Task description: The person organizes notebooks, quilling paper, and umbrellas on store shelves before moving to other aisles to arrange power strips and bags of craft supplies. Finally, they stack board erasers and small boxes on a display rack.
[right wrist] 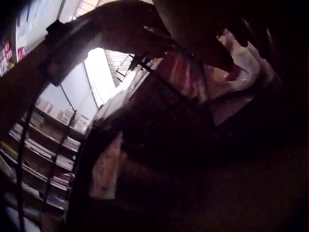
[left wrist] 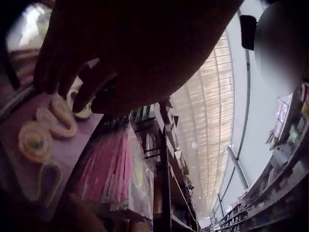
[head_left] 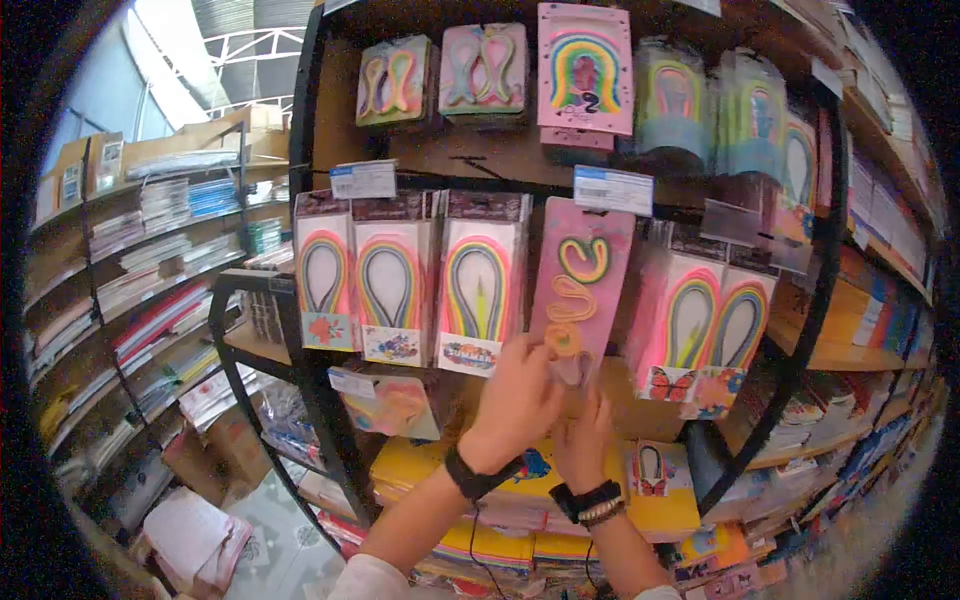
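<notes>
A pink card [head_left: 592, 262] with coiled and looped paper strips hangs in the middle of the rack, slightly tilted. My left hand [head_left: 512, 402] is at its lower left, bent fingers touching the front near the orange coil [head_left: 565, 338]. In the left wrist view, the dark left hand [left wrist: 116, 53] spreads its fingers over the card [left wrist: 72, 145]. My right hand [head_left: 586, 440] is just below the card, fingers pointing up near its bottom edge; contact is unclear. The right wrist view is dark, with a pale looped piece [right wrist: 246, 67] near fingers.
Packs of rainbow paper strips [head_left: 483, 280] hang left of the card, more packs [head_left: 700, 330] to the right. Above is a shelf with a pink rainbow pack [head_left: 585, 75]. Yellow packs [head_left: 410, 470] lie below. A black rack post [head_left: 310, 420] stands left.
</notes>
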`<state>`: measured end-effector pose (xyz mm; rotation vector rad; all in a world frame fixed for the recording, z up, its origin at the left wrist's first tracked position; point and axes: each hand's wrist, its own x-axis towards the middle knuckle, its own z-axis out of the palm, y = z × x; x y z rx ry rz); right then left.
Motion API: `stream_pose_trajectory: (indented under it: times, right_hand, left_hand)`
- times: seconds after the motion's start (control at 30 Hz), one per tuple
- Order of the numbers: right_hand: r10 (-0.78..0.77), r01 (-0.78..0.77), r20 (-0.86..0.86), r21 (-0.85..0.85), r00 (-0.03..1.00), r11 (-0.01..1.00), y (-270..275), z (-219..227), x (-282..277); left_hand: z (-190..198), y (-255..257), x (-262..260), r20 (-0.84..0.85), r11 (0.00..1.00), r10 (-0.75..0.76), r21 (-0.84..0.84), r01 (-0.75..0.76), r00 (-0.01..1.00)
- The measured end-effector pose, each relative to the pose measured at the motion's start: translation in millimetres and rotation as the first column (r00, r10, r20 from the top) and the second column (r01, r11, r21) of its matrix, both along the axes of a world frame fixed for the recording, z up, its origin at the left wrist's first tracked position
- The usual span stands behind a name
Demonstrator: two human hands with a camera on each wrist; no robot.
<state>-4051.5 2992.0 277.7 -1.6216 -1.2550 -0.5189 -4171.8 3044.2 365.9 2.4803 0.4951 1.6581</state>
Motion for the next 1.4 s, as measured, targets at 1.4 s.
stream_pose_trajectory:
  times: [1.4]
  right_hand:
    - [0.39, -0.398, 0.146, 0.036, 0.909, 0.916, 34.9, 83.0, -134.1]
  left_hand:
    - [-12.4, 64.8, -166.9, 0.163, 0.92, 0.355, 0.114, -0.375, 0.921]
